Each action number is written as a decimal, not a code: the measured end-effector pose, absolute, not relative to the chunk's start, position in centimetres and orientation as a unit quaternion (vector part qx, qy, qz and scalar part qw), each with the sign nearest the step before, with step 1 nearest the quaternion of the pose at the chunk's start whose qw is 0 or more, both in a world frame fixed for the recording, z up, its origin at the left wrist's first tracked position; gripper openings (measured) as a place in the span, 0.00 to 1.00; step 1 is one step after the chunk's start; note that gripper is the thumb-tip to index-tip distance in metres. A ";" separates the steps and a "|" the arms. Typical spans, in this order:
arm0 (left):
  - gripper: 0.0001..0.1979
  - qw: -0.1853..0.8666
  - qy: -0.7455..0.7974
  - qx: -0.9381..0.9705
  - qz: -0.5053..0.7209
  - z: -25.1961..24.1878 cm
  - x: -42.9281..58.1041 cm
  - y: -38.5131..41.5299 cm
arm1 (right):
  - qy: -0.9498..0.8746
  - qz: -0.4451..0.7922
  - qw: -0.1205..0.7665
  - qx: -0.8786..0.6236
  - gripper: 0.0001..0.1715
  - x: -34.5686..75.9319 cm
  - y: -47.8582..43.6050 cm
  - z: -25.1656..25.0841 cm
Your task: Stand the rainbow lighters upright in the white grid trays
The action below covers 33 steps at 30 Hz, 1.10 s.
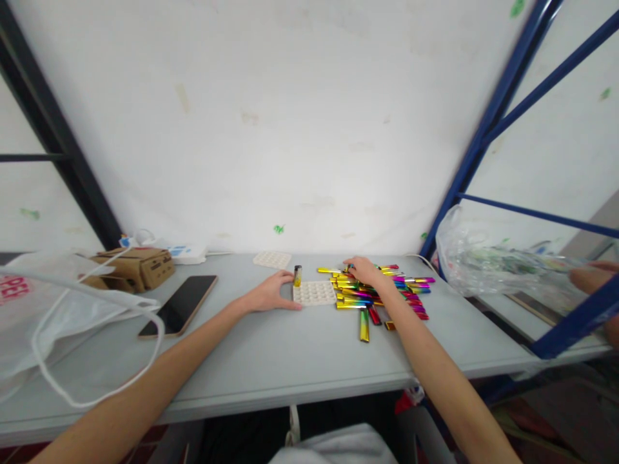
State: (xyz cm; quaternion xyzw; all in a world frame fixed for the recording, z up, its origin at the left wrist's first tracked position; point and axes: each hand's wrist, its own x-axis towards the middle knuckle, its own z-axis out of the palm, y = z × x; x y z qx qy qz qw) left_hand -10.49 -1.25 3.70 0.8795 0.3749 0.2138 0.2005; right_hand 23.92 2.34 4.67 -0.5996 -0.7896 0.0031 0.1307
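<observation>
A white tray with rows of small pockets lies flat on the desk. One gold lighter with a dark top stands upright in its far left corner. My left hand grips the tray's left end, fingers at the far corner beside that lighter and thumb at the near corner. To the right of the tray lies a loose pile of shiny lighters in gold, red, purple, green and blue. My right hand is over the back of this pile, its fingers bent down and closed on a lighter that they partly hide.
Behind the tray lies a second white tray. A phone, a cardboard box and a white plastic bag with a looped cord are on the left. A clear plastic bag, a blue metal frame and another person's hand are at right.
</observation>
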 end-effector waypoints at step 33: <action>0.40 0.197 0.366 0.883 0.217 3.4 -10.6 -1.1 | -0.703 0.195 0.486 -0.482 0.28 21.3 0.8 5.9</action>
